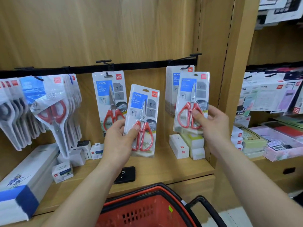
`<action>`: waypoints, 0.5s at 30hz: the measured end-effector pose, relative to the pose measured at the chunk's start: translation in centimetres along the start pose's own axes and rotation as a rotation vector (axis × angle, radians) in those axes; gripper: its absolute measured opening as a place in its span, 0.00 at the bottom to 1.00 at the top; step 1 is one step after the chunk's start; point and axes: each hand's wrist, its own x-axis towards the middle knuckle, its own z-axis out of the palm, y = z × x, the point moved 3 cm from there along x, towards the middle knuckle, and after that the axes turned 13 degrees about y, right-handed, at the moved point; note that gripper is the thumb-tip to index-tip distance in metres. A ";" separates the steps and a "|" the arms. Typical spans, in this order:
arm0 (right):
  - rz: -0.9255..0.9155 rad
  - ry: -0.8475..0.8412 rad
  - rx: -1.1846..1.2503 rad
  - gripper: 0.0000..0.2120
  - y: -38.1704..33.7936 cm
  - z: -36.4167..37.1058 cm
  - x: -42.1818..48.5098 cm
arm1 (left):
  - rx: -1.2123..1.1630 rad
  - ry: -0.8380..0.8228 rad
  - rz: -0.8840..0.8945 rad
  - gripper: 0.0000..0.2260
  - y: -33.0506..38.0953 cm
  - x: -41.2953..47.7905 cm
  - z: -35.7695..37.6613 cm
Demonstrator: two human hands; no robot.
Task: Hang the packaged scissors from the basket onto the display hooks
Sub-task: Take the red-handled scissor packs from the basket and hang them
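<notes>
Below the black hook rail [139, 66], the left hand [118, 140] pinches one red-handled scissors blister pack [141, 118]; the right hand [211, 123] pinches a second pack [191, 99]. Either light pinch may slip if a hang hole misses.

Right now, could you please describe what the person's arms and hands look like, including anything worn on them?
The left hand and right hand are bare, with no gloves, and no rings show. The left forearm and right forearm are bare too: no sleeves, watch or bracelet in view.
</notes>
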 end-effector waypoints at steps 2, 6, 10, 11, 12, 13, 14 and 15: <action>-0.046 -0.009 -0.039 0.11 -0.5 0.5 2.0 | -0.003 -0.005 0.008 0.09 0.1 0.2 0.0; -0.071 -0.037 -0.071 0.13 -0.8 1.2 4.8 | -0.005 -0.012 0.032 0.11 0.4 0.8 -0.1; -0.087 -0.016 -0.104 0.19 -0.1 0.8 6.2 | 0.014 -0.008 0.058 0.13 0.5 1.3 -0.5; -0.106 -0.007 -0.132 0.20 0.1 0.7 6.4 | 0.016 -0.007 0.055 0.13 0.4 1.4 -0.5; -0.123 -0.003 -0.164 0.23 0.0 0.8 6.5 | 0.017 -0.006 0.050 0.14 0.3 1.4 -0.5; -0.138 0.001 -0.205 0.24 0.1 1.0 6.8 | 0.017 -0.006 0.046 0.14 0.3 1.3 -0.5; -0.148 0.003 -0.242 0.23 0.0 1.4 6.9 | 0.014 -0.006 0.042 0.13 0.2 1.2 -0.5; -0.163 0.003 -0.294 0.22 -0.1 1.7 7.1 | 0.010 -0.008 0.041 0.13 0.1 1.1 -0.4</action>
